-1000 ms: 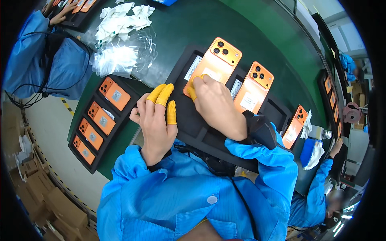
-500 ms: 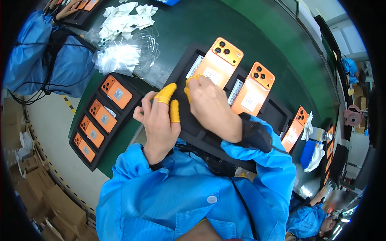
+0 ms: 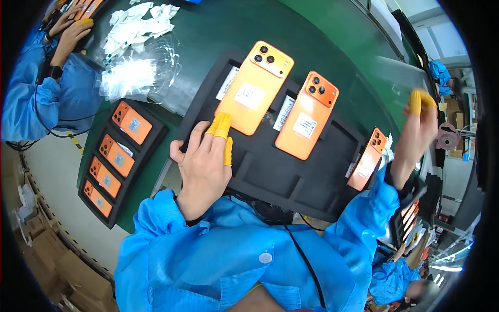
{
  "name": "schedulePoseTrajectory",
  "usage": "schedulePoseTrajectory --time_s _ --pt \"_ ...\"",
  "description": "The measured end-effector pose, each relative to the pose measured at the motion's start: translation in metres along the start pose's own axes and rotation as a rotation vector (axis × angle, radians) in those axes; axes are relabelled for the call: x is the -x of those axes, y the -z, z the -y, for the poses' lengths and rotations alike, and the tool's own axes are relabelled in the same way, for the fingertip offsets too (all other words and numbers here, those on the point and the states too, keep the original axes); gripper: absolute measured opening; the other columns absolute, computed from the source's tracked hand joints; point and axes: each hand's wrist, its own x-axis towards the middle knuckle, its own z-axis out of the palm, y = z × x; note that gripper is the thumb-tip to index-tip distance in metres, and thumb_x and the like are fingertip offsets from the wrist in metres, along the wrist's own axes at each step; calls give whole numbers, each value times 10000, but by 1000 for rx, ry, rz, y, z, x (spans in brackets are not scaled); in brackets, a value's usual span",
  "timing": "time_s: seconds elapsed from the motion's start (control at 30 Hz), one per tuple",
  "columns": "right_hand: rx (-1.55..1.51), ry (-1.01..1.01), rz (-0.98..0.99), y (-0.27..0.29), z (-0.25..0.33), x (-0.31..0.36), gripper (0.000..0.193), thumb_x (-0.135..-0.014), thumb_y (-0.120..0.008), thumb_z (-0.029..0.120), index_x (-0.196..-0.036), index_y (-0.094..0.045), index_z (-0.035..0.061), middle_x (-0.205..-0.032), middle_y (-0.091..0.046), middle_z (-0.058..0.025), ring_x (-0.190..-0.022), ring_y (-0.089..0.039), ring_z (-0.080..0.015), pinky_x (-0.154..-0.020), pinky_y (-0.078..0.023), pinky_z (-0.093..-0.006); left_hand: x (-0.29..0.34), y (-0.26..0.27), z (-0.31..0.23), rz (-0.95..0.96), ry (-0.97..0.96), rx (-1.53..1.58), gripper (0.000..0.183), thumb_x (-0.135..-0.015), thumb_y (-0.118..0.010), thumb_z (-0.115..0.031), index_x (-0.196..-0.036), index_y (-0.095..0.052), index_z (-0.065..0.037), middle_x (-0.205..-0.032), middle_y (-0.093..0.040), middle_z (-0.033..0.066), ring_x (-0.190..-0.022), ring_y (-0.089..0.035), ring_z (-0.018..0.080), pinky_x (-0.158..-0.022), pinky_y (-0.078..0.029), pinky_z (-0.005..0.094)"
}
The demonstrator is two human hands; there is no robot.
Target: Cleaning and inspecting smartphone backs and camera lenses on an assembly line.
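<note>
My left hand (image 3: 204, 169), with yellow finger cots on some fingers, lies with its fingers stretched out. Its fingertips touch the lower left end of an orange phone (image 3: 260, 78), camera side up, in a black tray (image 3: 254, 174). Raised at the right, my right hand (image 3: 420, 127) also wears yellow finger cots and pinches a clear film (image 3: 400, 74), blurred by motion. A second orange phone (image 3: 306, 117) lies in the same tray. Beyond the tray's right side, another orange phone (image 3: 368, 158) is tilted. White labels show on the phones' backs.
At left, a black tray (image 3: 115, 212) holds several orange phones. Clear films (image 3: 130, 78) and crumpled white cloths (image 3: 138, 28) lie on the green table (image 3: 218, 26). A co-worker's hands (image 3: 73, 36) handle phones at the upper left. More people work at the right.
My right hand has swung from the first phone's lower end up to the far right, carrying a clear film. My left hand's fingertips now touch that phone. The view has shifted slightly.
</note>
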Motion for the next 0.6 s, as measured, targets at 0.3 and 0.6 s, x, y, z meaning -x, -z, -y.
schedulePoseTrajectory --time_s 0.3,0.6 --pt "349 504 801 -80 34 130 290 -629 -712 125 -854 -558 26 -767 -551 -90 -774 -584 -256 -641 -499 -353 -1 1 -7 10 1 -42 400 -747 -627 -51 -1145 -582 -41 -1163 -535 86 -1234 -393 255 -845 -212 446" --pt "396 167 157 -27 16 47 160 -710 -702 80 -816 -591 35 -774 -601 -144 -660 -599 -320 -590 -486 -394 2 1 -9 1 24 -10 454 -713 -606 40 -1162 -567 -16 -1137 -544 112 -1213 -408 262 -830 -210 414"
